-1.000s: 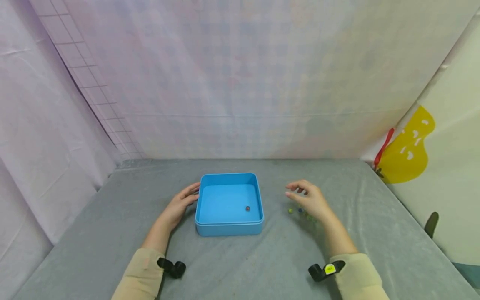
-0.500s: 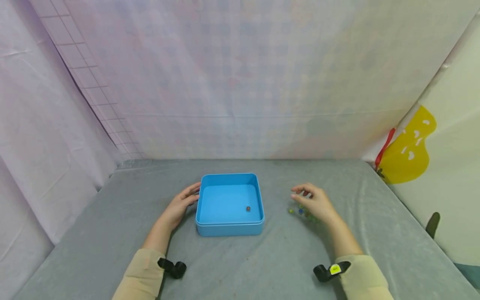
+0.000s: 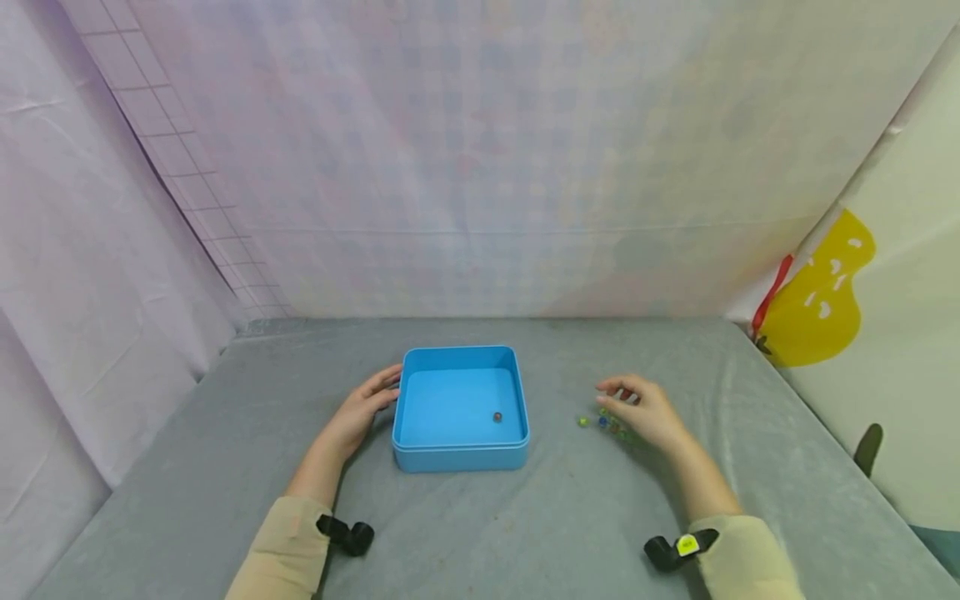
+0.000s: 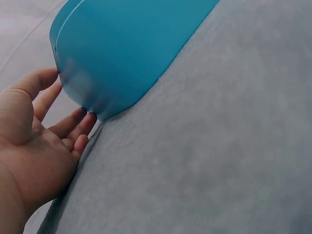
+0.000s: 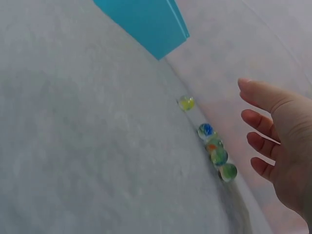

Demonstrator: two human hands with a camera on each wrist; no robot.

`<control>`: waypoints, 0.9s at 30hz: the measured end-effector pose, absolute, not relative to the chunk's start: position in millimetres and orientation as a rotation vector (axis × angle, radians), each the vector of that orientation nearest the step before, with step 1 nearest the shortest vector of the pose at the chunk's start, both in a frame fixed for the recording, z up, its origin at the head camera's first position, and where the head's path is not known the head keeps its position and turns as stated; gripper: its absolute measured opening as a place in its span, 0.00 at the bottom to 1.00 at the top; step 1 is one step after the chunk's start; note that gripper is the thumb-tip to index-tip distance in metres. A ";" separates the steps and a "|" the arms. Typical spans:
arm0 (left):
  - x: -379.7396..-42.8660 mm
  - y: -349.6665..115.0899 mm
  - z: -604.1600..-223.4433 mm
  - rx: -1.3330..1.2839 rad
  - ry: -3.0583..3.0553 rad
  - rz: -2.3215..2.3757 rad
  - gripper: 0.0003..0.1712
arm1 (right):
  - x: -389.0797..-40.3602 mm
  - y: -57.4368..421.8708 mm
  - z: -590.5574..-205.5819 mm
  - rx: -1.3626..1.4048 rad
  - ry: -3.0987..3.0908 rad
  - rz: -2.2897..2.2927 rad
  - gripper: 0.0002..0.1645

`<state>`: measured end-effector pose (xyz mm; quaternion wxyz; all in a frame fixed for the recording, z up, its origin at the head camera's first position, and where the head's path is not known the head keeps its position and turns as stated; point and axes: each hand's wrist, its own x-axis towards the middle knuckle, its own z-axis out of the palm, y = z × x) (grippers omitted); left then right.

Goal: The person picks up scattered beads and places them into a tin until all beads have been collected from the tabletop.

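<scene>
Pinching singly seemed wisest: your right hand (image 3: 649, 413), fingers loosely bent and empty, hovered by the marbles (image 5: 219, 156) beside the blue box (image 3: 461, 459), which your left hand (image 3: 358, 417) touched, fingers spread.

Readable text: none in any view. One yellow label (image 3: 687, 545), fixed to the black wrist device (image 3: 662, 553) at the right sleeve (image 3: 746, 560); its marking is too small to read. White marks on the yellow printed shape (image 3: 816, 327) form no readable characters.
</scene>
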<state>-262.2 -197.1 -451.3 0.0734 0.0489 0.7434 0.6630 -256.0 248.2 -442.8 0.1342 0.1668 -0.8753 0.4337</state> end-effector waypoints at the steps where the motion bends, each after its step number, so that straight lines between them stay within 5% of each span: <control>1: -262.4 -197.2 -451.9 0.150 2.232 1.994 0.30 | -255.6 250.0 -443.0 0.477 -2.551 1.258 0.13; 27: -261.8 -197.3 -453.1 0.186 2.218 2.011 0.30 | -248.6 275.0 -453.8 0.518 -2.645 1.148 0.12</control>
